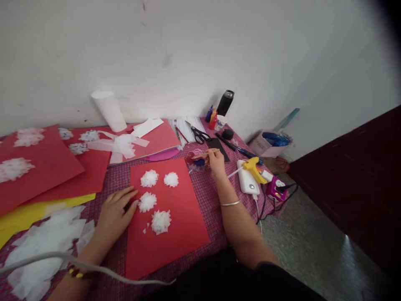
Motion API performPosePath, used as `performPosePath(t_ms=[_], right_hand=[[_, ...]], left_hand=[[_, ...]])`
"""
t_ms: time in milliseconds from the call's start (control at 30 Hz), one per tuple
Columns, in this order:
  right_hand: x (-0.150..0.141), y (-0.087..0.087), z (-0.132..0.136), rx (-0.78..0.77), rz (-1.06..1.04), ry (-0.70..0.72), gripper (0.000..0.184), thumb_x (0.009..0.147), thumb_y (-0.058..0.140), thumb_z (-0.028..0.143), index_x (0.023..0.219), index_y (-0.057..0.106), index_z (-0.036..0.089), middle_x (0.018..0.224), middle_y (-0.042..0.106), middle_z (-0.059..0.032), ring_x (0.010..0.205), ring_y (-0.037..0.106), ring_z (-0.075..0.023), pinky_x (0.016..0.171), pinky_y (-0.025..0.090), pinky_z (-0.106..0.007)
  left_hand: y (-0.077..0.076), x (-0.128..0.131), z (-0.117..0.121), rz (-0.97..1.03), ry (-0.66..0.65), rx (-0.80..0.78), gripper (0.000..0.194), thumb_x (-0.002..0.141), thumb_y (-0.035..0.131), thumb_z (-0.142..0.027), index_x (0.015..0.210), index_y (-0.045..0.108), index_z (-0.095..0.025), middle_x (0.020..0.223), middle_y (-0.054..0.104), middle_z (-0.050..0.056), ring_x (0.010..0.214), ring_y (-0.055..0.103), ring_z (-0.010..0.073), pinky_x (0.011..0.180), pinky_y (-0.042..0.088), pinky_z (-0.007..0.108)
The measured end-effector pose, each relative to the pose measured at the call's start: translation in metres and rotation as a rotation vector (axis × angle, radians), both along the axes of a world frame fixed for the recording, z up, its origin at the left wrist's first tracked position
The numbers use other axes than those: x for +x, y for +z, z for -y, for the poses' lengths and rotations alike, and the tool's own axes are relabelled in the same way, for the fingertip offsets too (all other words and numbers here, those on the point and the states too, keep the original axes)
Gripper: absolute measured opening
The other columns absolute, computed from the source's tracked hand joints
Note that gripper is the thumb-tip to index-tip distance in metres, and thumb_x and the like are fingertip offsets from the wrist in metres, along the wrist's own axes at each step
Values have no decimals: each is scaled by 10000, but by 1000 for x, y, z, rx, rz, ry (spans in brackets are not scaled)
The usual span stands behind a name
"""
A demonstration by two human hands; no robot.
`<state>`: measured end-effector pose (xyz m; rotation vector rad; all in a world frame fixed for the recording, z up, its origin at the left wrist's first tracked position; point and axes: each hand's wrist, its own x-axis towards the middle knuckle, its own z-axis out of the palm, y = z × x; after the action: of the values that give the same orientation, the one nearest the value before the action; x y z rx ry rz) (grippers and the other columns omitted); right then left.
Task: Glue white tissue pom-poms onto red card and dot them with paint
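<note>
My left hand (117, 211) lies with its fingers stretched out at the left edge of a red paper sheet (184, 213). Several white ruffled paper flowers (161, 221) sit on that sheet, with small white scraps by the lowest one. Beyond the sheet's upper right corner, my right hand (216, 160) pinches a thin paintbrush (202, 155). The brush's tip is over a small paint palette (196, 163) with red and dark blue paint; the hand partly hides it. A black phone-like slab (218, 149) lies right behind my right hand.
Scissors (199, 133), paint bottles (213, 121), a paper cup (221, 122) and a black flask (225, 102) stand or lie at the back. On the right are a yellow glue gun (254, 169), a white power bank (248, 179) and cables. White tissue pieces (46, 242) and more red sheets (46, 167) cover the left.
</note>
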<state>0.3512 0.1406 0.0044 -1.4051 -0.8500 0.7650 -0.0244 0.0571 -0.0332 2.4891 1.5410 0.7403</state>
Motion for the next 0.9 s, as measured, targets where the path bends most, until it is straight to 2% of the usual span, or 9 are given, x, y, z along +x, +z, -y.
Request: performPosePath(t_ms=[267,333,433,533,633,900], right_hand=[[-7,12,7,41,-76,17,162,804,576,353,781,577,192,541,596,45,407,475,-90,400,308,-204],[-18,17,12,55,-110,65,198,808,565,397,807,568,198,554,597,49,401,466,-84,387,288,-201],[-47,21,24,46,-150,215,260,799,582,454,832,588,196,566,611,38,403,486,-90,378,303,-203],[-78,19,37,36,-160,369,291,788,621,486,824,611,197,584,636,20,421,520,-101,384,334,-211],[-98,14,44,33,-153,464,296,792,640,494,827,622,200,599,654,15,423,530,-101,396,354,-216],[-108,2,43,24,-121,519,289,797,638,479,836,622,193,603,657,23,411,504,-90,406,367,-217]], left_hand=[[9,8,6,24,40,-40,344,942,473,-357,1135,693,-177,1257,682,130,1150,616,302,997,467,488],[10,10,7,24,48,-53,335,939,484,-345,1135,696,-175,1272,676,128,1163,610,296,1008,460,482],[10,10,7,28,50,-62,328,937,496,-324,1138,699,-164,1278,673,133,1163,608,289,1011,461,475],[11,10,7,30,40,-65,328,941,498,-313,1146,698,-154,1279,671,139,1151,606,292,1005,464,483],[11,10,8,28,26,-67,331,946,497,-308,1156,694,-146,1290,662,144,1157,597,296,1008,460,493],[11,10,8,32,31,-60,329,948,502,-297,1164,692,-137,1279,665,146,1161,595,296,1007,461,483]])
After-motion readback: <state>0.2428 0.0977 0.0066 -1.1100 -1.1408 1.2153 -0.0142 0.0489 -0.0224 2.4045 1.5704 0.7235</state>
